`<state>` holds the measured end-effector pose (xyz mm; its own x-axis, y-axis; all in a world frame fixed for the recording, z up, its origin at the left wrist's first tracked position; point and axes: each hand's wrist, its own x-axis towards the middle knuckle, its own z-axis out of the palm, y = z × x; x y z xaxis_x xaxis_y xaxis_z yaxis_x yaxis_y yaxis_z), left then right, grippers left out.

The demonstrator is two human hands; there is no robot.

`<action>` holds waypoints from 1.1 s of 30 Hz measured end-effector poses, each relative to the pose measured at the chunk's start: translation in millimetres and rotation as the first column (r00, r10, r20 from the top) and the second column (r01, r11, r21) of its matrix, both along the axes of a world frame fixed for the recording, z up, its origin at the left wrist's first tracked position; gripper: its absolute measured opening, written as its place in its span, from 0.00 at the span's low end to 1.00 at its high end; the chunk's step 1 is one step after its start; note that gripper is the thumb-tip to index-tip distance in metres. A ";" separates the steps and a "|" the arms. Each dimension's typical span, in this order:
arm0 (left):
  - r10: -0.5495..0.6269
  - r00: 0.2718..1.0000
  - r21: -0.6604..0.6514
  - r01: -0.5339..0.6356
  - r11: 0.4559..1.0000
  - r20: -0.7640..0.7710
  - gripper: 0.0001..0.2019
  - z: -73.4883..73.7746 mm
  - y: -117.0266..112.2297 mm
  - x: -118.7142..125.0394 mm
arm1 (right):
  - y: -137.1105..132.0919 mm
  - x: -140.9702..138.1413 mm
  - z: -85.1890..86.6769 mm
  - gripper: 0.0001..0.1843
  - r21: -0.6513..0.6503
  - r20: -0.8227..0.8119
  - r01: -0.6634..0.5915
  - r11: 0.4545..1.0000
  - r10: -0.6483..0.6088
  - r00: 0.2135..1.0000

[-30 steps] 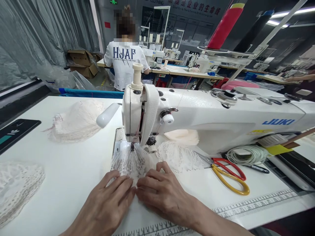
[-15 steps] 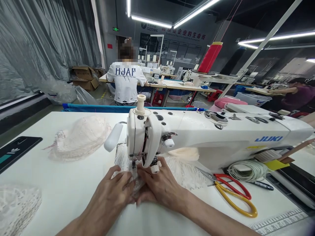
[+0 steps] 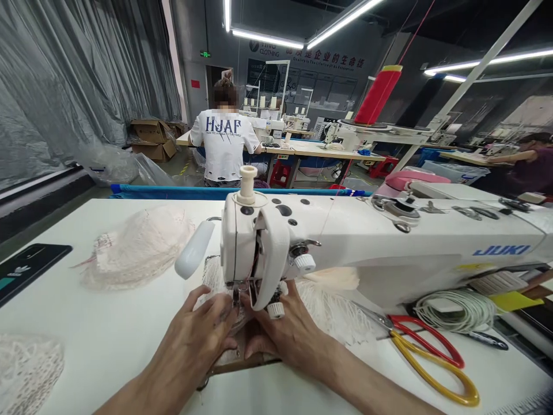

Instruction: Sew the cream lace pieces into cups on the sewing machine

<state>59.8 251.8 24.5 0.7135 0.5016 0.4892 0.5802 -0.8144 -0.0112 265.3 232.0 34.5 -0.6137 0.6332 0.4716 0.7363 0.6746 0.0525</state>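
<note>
White table (image 3: 108, 346), workshop (image 3: 276, 132) behind. Lace (image 3: 212, 275) lies under the sewing machine (image 3: 367, 230) head. Left hand (image 3: 201, 328) and right hand (image 3: 288, 329) on it, fingers bent close by the presser foot (image 3: 235, 297); pinching or only pressing, can't tell. Risks: fingertips sliding too far forward could get pricked; uneven pull could pucker the lace.

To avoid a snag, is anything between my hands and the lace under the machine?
Nothing visible: left hand and right hand are at the lace beside the presser foot, though the machine hides part of the right. The scissors lie farther right.
</note>
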 end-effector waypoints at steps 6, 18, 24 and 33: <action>-0.028 0.999 0.139 0.026 0.990 0.016 0.11 -10.1 -1.8 -0.4 | -15.4 -2.7 2.6 0.28 -0.080 -0.021 -0.064 0.995 0.062 0.998; 0.015 0.996 0.235 0.004 0.972 -0.082 0.07 -0.2 -16.5 5.0 | -18.0 -4.0 -0.7 0.28 -0.031 -0.135 -0.093 0.995 0.088 0.987; 0.060 0.992 0.254 -0.028 0.967 -0.115 0.08 -0.9 -17.2 6.2 | -17.1 -5.2 -6.3 0.28 0.016 -0.129 -0.090 0.996 0.092 0.987; 0.092 0.991 0.140 -0.078 0.987 -0.097 0.04 -7.0 -13.8 1.8 | -16.5 -4.0 -9.6 0.27 0.063 -0.095 -0.030 0.998 0.036 0.995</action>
